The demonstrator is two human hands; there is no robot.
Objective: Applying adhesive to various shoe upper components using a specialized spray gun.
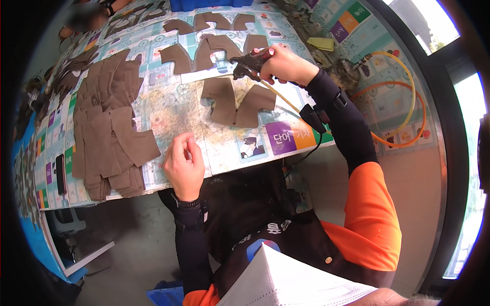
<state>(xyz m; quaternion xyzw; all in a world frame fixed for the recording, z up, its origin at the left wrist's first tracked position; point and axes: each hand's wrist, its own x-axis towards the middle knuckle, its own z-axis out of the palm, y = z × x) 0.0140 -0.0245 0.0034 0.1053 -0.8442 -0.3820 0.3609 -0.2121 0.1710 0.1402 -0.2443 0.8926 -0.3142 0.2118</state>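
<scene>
Spray gun in your right hand, seamed brown piece on the table

Your right hand (289,64) is wrapped around a dark spray gun (249,64) with red parts, its front end directed toward your left. Your left hand (185,166) is at the near edge of the table, fingers loosely curled; you cannot tell from this view whether they pinch anything.

The brown V-shaped piece (229,106) lies flat near the table's front edge, between you and the spray gun, with a dark seam down its middle. It rests on the printed table cover (171,99), which is stained yellowish there. Beyond it, similar brown pieces (185,58) lie in rows, the nearer row partly over a white sheet (200,76).

To your left is a heap of brown cut pieces (109,127), with a black phone (60,174) beside it. A blue bin (212,5) stands at the far edge. Orange hose (425,112) loops at your right.
</scene>
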